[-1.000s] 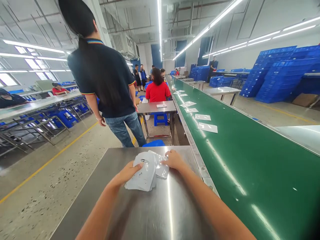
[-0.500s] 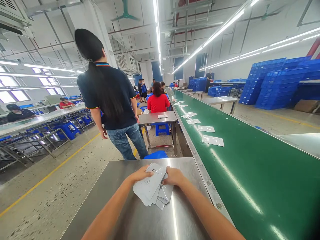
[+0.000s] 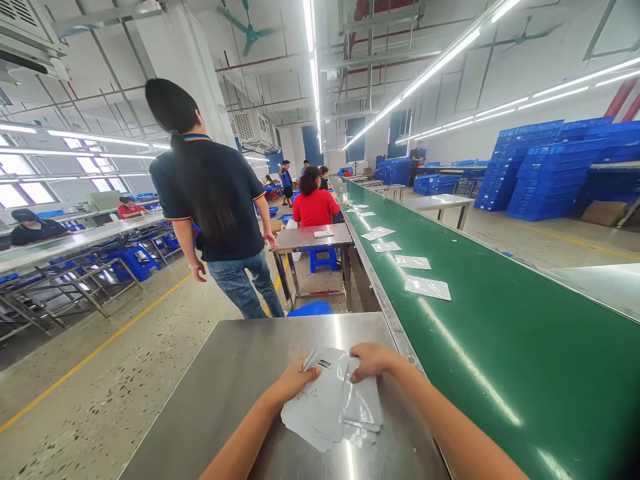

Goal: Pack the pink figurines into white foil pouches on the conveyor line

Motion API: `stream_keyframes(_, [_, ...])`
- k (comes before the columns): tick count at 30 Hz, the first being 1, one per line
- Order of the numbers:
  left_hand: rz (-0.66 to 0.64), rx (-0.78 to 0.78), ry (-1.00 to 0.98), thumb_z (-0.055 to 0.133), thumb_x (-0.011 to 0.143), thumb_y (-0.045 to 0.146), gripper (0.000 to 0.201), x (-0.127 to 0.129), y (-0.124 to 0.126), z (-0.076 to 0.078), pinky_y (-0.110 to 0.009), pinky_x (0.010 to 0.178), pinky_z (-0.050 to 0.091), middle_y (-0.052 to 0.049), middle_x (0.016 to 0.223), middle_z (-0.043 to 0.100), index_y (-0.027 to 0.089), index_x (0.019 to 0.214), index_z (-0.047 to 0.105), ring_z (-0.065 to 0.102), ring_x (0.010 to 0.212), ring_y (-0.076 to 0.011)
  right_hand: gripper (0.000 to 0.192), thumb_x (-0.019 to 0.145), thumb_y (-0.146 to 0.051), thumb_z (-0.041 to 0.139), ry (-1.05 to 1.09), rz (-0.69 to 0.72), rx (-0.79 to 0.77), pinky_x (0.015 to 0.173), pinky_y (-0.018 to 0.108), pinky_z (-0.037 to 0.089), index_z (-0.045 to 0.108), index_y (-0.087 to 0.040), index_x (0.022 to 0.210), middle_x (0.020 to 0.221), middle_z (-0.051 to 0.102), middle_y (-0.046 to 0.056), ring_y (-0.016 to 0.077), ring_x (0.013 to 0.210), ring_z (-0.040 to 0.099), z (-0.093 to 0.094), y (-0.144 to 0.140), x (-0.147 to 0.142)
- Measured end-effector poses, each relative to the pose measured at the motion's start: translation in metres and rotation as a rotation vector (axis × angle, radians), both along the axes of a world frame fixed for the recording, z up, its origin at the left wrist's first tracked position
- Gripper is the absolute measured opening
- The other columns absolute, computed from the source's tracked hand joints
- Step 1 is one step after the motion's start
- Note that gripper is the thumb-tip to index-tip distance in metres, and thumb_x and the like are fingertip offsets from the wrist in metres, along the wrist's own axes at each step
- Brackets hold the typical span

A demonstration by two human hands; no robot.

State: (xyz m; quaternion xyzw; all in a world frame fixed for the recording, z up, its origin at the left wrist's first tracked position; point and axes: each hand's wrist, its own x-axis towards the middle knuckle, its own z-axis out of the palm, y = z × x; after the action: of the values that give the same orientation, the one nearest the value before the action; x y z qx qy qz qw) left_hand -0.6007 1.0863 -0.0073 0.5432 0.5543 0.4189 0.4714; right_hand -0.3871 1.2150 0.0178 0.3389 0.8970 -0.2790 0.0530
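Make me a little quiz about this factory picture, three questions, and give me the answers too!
1. True or false: both hands touch the stack of pouches.
2. What colour is the conveyor belt? A red, B green, C yellow.
3. What stands piled at the far right wall?

Key
1. True: the left hand and right hand both hold it on the steel table.
2. B.
3. Blue crates.
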Motion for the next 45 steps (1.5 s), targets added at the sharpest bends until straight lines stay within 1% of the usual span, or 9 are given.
stream_keyframes(8, [-0.169,-0.106,0.106,0.062,0.072,0.049,0.036,0.021,0.014,0.049,-0.027,0.063,0.047,-0.003,0.074,0.066,0.015,0.084,0.065,0.061,0.070,-0.0207,0.044,0.051,-0.034,0.075,-0.030,-0.103,0.011,0.065,0.030,0.044,0.065,-0.023,0.092,0.089,0.065,0.004,0.0255,0.081,0.061,-0.004,0.011,0.051])
stream_keyframes(11, [-0.231,-0.094,0.176,0.069,0.066,0.043,0.038,0.028,0.036,0.065,-0.026,0.066,0.046,-0.004,0.084,0.067,0.015,0.090,0.065,0.060,0.077,-0.0217,0.053,0.055,-0.036,0.074,0.043,-0.137,0.008,0.072,0.030,0.044,0.061,-0.023,0.105,0.098,0.064,0.004,0.0247,0.088,0.060,-0.008,0.005,0.059])
stream_keyframes(14, [-0.344,-0.094,0.232,0.071,0.063,0.039,0.041,0.049,0.058,0.071,-0.025,0.066,0.046,-0.003,0.091,0.067,0.018,0.097,0.064,0.060,0.082,-0.0230,0.042,0.066,-0.032,0.066,0.150,-0.170,0.027,0.079,0.028,0.043,0.061,-0.023,0.107,0.105,0.064,0.003,0.0207,0.093,0.059,-0.006,0.002,0.073])
stream_keyframes(19, [-0.558,-0.089,0.376,0.073,0.057,0.031,0.030,0.096,0.083,0.061,-0.027,0.066,0.046,0.000,0.079,0.068,0.021,0.085,0.067,0.061,0.075,-0.0233,0.029,0.086,-0.029,0.042,0.285,-0.345,0.173,0.085,0.027,0.043,0.061,-0.022,0.107,0.107,0.063,0.001,0.0162,0.096,0.058,-0.002,0.007,0.117])
stream_keyframes(23, [-0.585,-0.008,0.509,0.075,0.049,0.022,0.026,0.115,0.092,0.047,-0.035,0.077,0.045,-0.001,0.074,0.064,0.021,0.074,0.067,0.059,0.078,-0.0276,0.035,0.089,-0.030,0.037,0.260,-0.575,0.331,0.093,0.032,0.038,0.053,-0.019,0.119,0.121,0.056,0.006,0.0196,0.110,0.050,-0.006,0.033,0.164])
stream_keyframes(30, [-0.437,0.273,0.446,0.073,0.063,0.023,0.065,0.117,0.073,0.042,-0.044,0.106,0.021,-0.006,0.130,0.048,0.032,0.124,0.051,0.037,0.124,-0.0307,0.065,0.083,-0.046,0.049,0.095,-0.739,0.431,0.105,0.042,0.022,0.035,-0.010,0.135,0.141,0.033,0.016,0.0303,0.131,0.026,-0.015,0.104,0.204])
stream_keyframes(35, [-0.197,0.326,0.278,0.067,0.073,0.032,0.053,0.114,0.073,0.036,-0.042,0.110,0.017,-0.005,0.136,0.044,0.032,0.124,0.052,0.032,0.129,-0.0269,0.063,0.078,-0.050,0.054,0.096,-0.696,0.444,0.104,0.049,0.021,0.043,-0.018,0.131,0.142,0.033,0.012,0.0334,0.131,0.025,-0.023,0.145,0.198])
stream_keyframes(40, [-0.182,0.269,0.193,0.063,0.076,0.036,0.043,0.126,0.089,0.036,-0.042,0.110,0.019,-0.005,0.132,0.049,0.030,0.118,0.058,0.037,0.126,-0.0264,0.027,0.086,-0.032,0.047,0.168,-0.629,0.492,0.100,0.046,0.027,0.064,-0.021,0.103,0.120,0.058,0.009,0.0289,0.115,0.047,-0.034,0.132,0.194])
stream_keyframes(45, [-0.253,0.276,0.204,0.057,0.080,0.044,0.050,0.148,0.110,0.034,-0.046,0.107,0.027,-0.005,0.136,0.044,0.030,0.127,0.048,0.038,0.126,-0.0263,0.038,0.093,-0.037,0.032,0.284,-0.663,0.546,0.086,0.037,0.040,0.065,-0.019,0.098,0.100,0.066,0.008,0.0244,0.095,0.058,-0.025,0.084,0.186])
